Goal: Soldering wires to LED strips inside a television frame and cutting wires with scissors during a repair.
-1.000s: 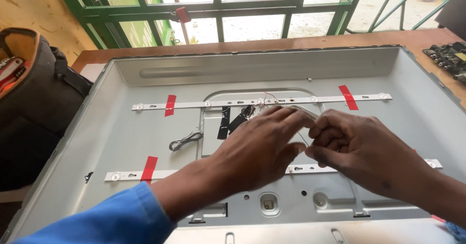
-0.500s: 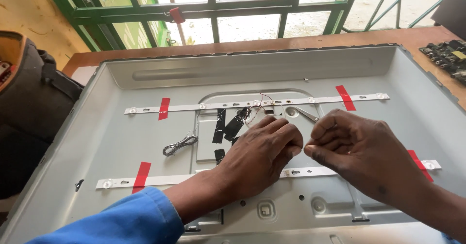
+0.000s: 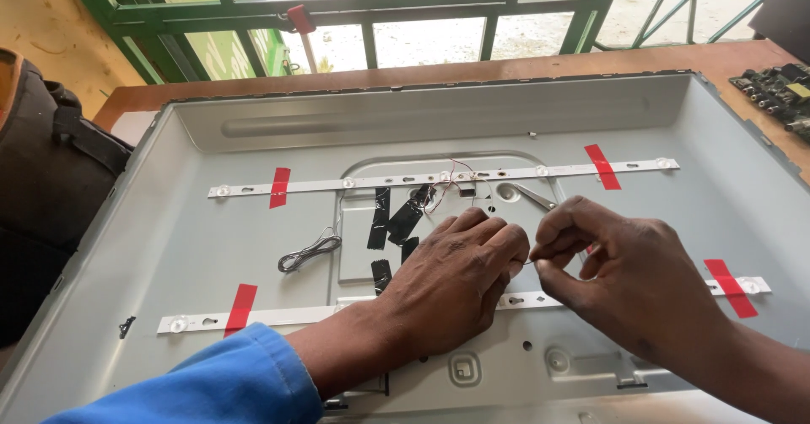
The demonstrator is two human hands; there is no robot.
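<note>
Fingers: your left hand (image 3: 456, 285) lies knuckles-up with its fingers (image 3: 498, 243) curled down, and your right hand (image 3: 624, 280) has thumb and forefinger pinched shut on a thin wire (image 3: 525, 262) right between the two hands.
Hidden bits: honestly can't tell if your left fingers grip anything, since the back of the hand covers whatever is under it.
Cut off: your blue sleeve (image 3: 211, 382) runs off the bottom edge, and so does your right forearm.
Hard to see: the wire is hair-thin, only a short pale sliver shows between your fingertips.
Wire location: it sits just above the lower LED strip (image 3: 278, 314), around the middle of the grey panel tray (image 3: 169, 247).
Lower strip: your hands block its middle stretch; red tape (image 3: 241, 306) holds the left part, more red tape (image 3: 729, 287) the right end.
Upper strip: the upper LED strip (image 3: 380, 181) has thin red and white leads (image 3: 445, 189) bunched at its middle, just beyond your left fingers.
Other stuff: black tape pieces (image 3: 380, 217) near the leads, a small coiled cable (image 3: 308, 251) well left of your hands.
Edges: a dark bag (image 3: 51, 179) at left and a circuit board (image 3: 780, 91) at the top right corner on the wooden bench (image 3: 472, 70), both only partly in view.
</note>
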